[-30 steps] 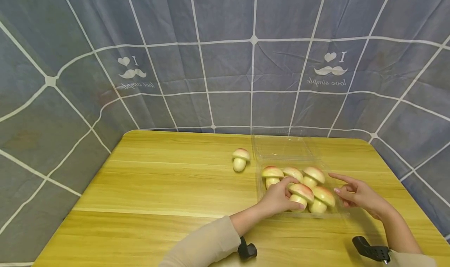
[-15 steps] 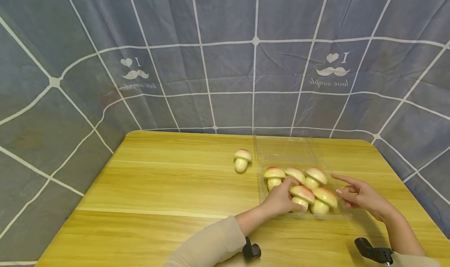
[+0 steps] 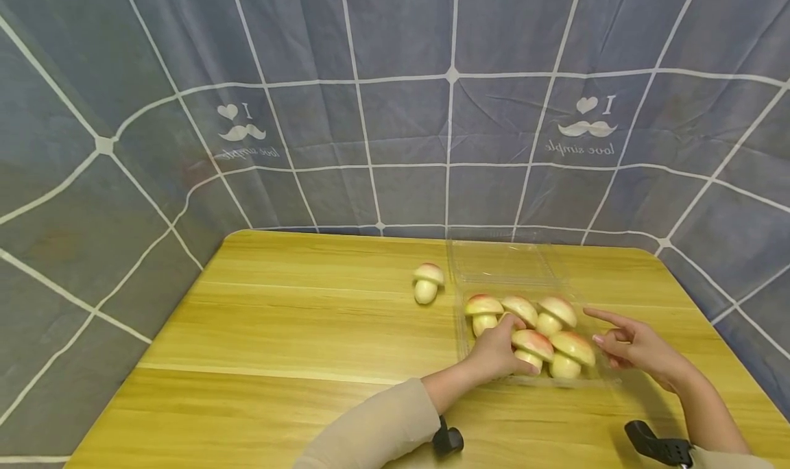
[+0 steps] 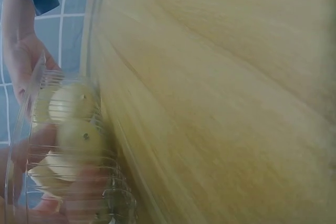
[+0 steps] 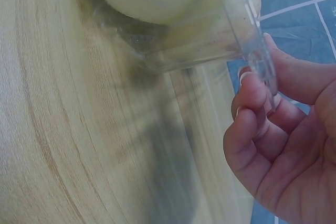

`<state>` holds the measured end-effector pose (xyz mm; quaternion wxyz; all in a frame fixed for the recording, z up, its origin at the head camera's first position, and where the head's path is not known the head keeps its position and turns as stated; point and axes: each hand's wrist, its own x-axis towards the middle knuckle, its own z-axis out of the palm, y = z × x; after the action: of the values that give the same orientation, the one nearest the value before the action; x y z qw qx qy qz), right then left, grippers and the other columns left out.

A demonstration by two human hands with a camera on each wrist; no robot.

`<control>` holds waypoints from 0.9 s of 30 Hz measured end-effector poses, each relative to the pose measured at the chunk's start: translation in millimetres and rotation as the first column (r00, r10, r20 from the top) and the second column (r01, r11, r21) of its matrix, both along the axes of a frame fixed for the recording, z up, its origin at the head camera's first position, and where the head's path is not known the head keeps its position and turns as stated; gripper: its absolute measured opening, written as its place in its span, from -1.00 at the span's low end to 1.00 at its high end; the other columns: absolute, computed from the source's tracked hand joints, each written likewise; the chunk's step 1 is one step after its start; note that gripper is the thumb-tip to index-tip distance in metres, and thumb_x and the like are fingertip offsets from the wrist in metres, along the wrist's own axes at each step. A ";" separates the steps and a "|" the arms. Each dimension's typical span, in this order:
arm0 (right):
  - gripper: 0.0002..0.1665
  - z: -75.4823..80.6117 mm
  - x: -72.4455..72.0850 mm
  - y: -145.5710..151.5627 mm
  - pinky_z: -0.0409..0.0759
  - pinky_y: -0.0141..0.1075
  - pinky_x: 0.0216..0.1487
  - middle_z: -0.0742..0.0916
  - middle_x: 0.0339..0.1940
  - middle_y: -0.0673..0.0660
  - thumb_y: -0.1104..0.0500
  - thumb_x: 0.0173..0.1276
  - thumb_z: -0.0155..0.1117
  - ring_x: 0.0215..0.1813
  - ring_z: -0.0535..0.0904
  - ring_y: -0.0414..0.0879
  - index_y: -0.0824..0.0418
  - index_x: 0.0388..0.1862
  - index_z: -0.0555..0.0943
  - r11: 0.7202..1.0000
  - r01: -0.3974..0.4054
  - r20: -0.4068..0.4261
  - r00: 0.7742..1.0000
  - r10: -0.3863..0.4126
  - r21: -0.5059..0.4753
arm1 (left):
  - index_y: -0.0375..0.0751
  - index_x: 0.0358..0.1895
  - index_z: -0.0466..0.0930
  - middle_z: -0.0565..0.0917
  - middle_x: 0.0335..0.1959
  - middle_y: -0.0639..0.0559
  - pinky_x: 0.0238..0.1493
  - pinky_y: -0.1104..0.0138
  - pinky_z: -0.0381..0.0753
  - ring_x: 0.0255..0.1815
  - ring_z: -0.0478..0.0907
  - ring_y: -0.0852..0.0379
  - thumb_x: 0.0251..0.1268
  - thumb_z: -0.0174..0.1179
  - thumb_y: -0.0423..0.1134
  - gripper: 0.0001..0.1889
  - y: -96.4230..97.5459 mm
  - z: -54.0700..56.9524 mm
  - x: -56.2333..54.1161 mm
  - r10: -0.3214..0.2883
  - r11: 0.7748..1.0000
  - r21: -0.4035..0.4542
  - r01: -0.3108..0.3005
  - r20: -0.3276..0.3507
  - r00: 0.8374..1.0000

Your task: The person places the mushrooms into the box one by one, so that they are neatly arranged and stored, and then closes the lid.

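Observation:
A clear plastic box (image 3: 461, 349) on the table holds several toy mushrooms with cream stems and reddish caps. Inside it, my left hand (image 3: 496, 352) grips a front-row mushroom (image 3: 534, 345), thumb on the near side and fingers curled behind. A second front mushroom (image 3: 570, 351) stands just right of that one. At the box's right side, my right hand (image 3: 638, 349) pinches the rim (image 5: 257, 59), index finger stretched out along it in the head view. Through the box's ribbed wall, the left wrist view shows pale stem ends (image 4: 79, 137) and blurred left fingers.
One more toy mushroom (image 3: 426, 284) stands on the wooden table (image 3: 278, 318), left of the box. The box's clear lid (image 3: 503, 260) lies folded open toward the back. A grey-blue checked curtain (image 3: 401, 112) borders the table's back and sides.
The head view has shifted a little, so everything sits slightly further right. Both hands keep the same place at the box, and the mushrooms stay in the same arrangement.

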<state>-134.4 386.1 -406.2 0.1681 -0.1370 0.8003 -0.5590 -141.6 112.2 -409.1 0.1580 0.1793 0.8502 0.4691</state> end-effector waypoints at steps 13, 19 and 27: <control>-0.41 -0.5 1.5 1.0 0.40 -0.26 -0.60 0.54 -0.57 -0.06 0.29 0.44 0.02 -0.56 0.41 -0.28 -0.37 0.24 0.33 1.000 0.013 0.005 1.000 -0.013 0.008 | -0.04 0.02 0.36 0.60 -0.22 0.05 -0.40 0.47 0.39 -0.39 0.41 0.27 -0.17 0.51 -0.20 -0.37 1.1 3.9 1.2 -0.027 0.996 -0.083 0.023 -0.043 0.999; -0.42 0.1 0.5 -0.3 0.38 -0.23 -0.62 0.54 -0.57 -0.04 0.28 0.44 0.02 -0.57 0.42 -0.27 -0.29 0.29 0.32 1.000 0.002 -0.011 1.000 -0.002 0.012 | -0.09 0.02 0.35 0.54 -0.38 0.13 -0.47 0.48 0.38 -0.52 0.34 0.26 -0.18 0.52 -0.20 -0.36 -0.9 7.3 -4.9 -0.084 0.987 -0.138 0.077 -0.046 0.995; -0.41 1.0 -1.2 0.9 0.37 -0.25 -0.61 0.55 -0.56 -0.04 0.29 0.44 0.00 -0.56 0.42 -0.27 -0.36 0.25 0.32 1.000 -0.008 -0.001 1.000 0.008 -0.006 | -0.11 0.10 0.35 0.54 -0.39 0.12 -0.51 0.47 0.34 -0.58 0.29 0.25 -0.13 0.49 -0.25 -0.34 -5.3 10.0 -7.5 -0.087 0.990 -0.115 0.086 0.001 0.996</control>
<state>-135.6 386.9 -405.2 0.1698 -0.1411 0.7981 -0.5606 -149.1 106.9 -399.1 0.1863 0.2076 0.8675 0.4118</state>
